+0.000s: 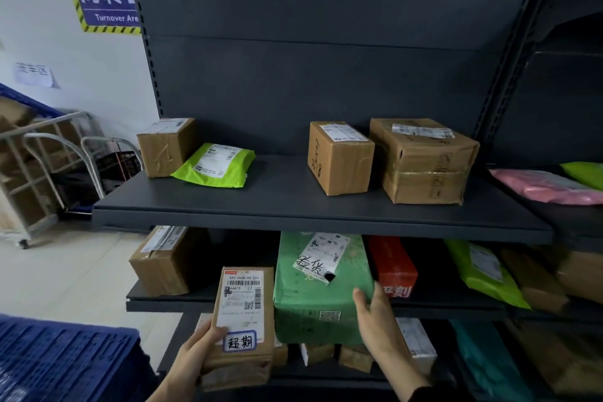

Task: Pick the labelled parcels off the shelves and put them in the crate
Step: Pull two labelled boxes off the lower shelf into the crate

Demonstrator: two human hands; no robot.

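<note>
Left hand (195, 356): grips brown parcel (243, 300), label readable, likely bound for blue crate (65, 359).
Right hand (375, 315): fingers straight, flat against green parcel (313, 300), seemingly steadying it.

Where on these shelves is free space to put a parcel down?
The upper shelf is bare between the green bag and the middle brown box, and along its front edge. The lower shelf is crowded: green parcel, red box and others lie side by side.
</note>
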